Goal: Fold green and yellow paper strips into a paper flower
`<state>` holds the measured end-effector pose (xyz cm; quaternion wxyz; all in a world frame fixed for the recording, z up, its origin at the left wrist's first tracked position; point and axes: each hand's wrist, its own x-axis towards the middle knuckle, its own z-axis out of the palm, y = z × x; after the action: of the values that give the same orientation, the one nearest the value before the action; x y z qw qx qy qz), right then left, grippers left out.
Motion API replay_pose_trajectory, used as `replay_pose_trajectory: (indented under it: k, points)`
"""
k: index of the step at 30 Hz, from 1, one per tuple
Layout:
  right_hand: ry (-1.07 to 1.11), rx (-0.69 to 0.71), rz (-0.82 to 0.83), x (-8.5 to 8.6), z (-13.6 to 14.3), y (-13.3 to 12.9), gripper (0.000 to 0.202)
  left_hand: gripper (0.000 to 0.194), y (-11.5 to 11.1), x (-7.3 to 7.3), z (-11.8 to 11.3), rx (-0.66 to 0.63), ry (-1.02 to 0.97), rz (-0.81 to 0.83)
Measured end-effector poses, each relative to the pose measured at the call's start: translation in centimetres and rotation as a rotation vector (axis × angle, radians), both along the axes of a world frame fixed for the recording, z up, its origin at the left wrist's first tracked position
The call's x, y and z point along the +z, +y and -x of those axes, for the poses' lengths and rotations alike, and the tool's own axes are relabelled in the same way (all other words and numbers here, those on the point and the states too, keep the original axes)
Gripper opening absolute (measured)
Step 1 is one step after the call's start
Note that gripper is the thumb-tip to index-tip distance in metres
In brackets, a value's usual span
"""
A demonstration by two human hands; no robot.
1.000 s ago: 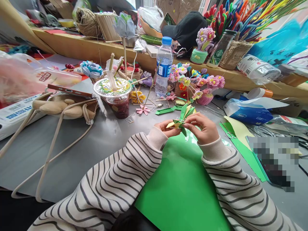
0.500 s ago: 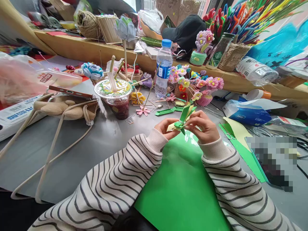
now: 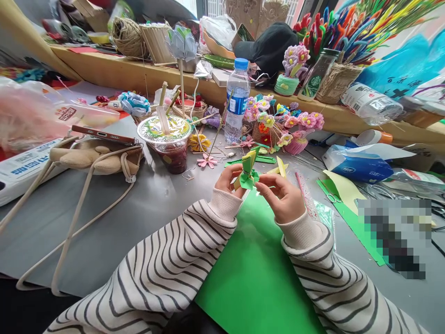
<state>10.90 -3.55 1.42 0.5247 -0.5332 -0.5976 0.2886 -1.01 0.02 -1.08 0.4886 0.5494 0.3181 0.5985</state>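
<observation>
A folded green and yellow paper piece, bound round its middle and with leaf-like flaps, is held up above the table. My left hand is closed on its left side, with some fingertips hidden behind the paper. On the other side, my right hand pinches a lower flap between thumb and fingers. Below both hands lies a large green sheet. Just beyond them are yellow paper strips and green folded strips.
A lidded drink cup, a pink paper flower and a water bottle stand or lie beyond my hands. A corded pouch is at left. Scissors, a patterned ruler and a blue tissue pack lie at right.
Both hands have moved a little left with the paper piece, which is turned to show its green lower flaps. The yellow strips and the ruler have come into sight.
</observation>
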Motion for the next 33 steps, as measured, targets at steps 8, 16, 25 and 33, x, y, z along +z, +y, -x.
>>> replay_pose_trajectory:
  k: [8,16,25,33]
  points:
    - [-0.214,-0.167,-0.091,0.5,-1.0,0.0,0.013,0.041,0.1,-0.2,0.1,-0.118,0.169,-0.019]
    - [-0.592,-0.174,-0.359,1.6,-2.0,0.1,0.010,0.044,0.2,0.5,-0.3,-0.407,-0.060,0.265]
    - [-0.473,-0.159,-0.290,1.9,-1.9,0.0,0.010,0.035,-0.2,0.7,-0.6,-0.279,-0.056,0.255]
    - [-0.532,-0.150,-0.313,2.1,-2.3,-0.1,0.009,0.030,-0.4,0.4,-0.4,-0.118,0.169,-0.027]
